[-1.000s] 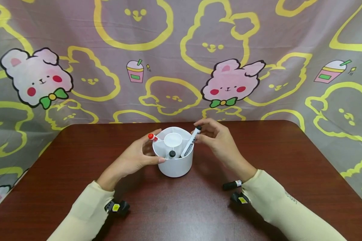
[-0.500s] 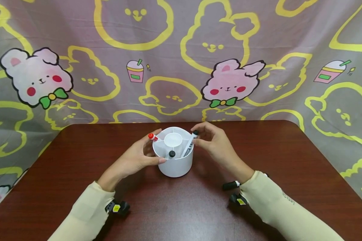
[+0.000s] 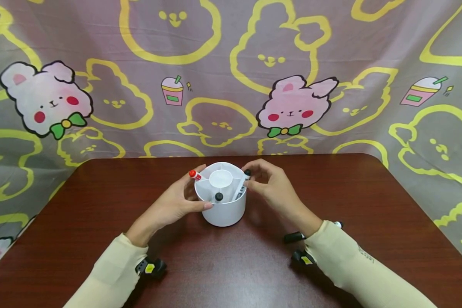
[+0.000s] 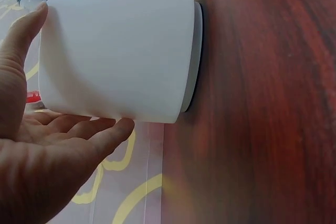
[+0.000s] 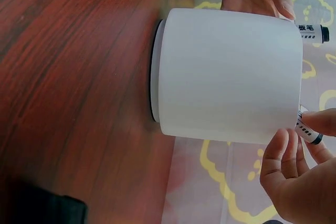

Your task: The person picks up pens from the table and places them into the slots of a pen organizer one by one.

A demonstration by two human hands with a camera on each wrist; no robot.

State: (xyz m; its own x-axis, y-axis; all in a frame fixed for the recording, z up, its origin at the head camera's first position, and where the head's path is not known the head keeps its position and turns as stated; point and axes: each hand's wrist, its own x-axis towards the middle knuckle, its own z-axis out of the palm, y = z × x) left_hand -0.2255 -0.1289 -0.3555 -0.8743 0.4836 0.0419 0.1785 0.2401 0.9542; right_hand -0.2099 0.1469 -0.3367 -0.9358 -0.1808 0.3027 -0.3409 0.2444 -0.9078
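A white round holder [image 3: 223,211] with several compartments stands mid-table. My left hand [image 3: 177,199] cups its left side, thumb at the front rim and fingers behind; the left wrist view shows the thumb and fingers of that hand [image 4: 47,150] around the holder's wall [image 4: 121,51]. My right hand [image 3: 262,183] pinches the top of a white marker with a black cap [image 3: 242,185], which leans in the right compartment. The right wrist view shows the fingertips [image 5: 286,153] by that marker [image 5: 307,129]. A red-capped marker [image 3: 195,174] and a black-capped one [image 3: 218,197] sit in other compartments.
A black marker [image 3: 294,236] lies on the dark wooden table [image 3: 100,201] beside my right forearm, and another marker's end [image 3: 336,224] shows behind the sleeve. A cartoon-print cloth [image 3: 231,77] hangs behind the table's far edge.
My right hand has lowered the black-capped white marker deeper into the holder's right compartment. The left hand and the holder have stayed in place.
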